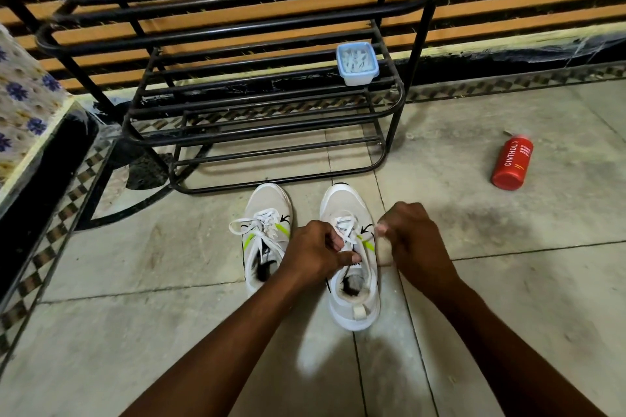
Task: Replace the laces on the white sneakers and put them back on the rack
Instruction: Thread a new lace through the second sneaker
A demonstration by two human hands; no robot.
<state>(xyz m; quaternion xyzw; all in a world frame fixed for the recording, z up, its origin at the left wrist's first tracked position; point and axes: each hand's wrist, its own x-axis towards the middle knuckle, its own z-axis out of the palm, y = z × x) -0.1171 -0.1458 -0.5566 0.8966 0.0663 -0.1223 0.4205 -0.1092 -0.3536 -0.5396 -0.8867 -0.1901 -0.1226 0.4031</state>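
Observation:
Two white sneakers with green accents stand side by side on the floor in front of a black metal shoe rack (264, 105). The left sneaker (267, 210) has its white lace tied in a loose bow. Over the right sneaker (352, 301) both my hands work at the white lace (347, 230). My left hand (315, 254) pinches the lace near the tongue. My right hand (411, 237), blurred, pinches a lace end at the shoe's right side.
A small plastic box with a blue rim (357, 63) sits on a middle shelf of the rack. A red bottle (511, 162) lies on the tiled floor to the right. A flower-patterned cloth (23, 91) covers furniture at the left edge.

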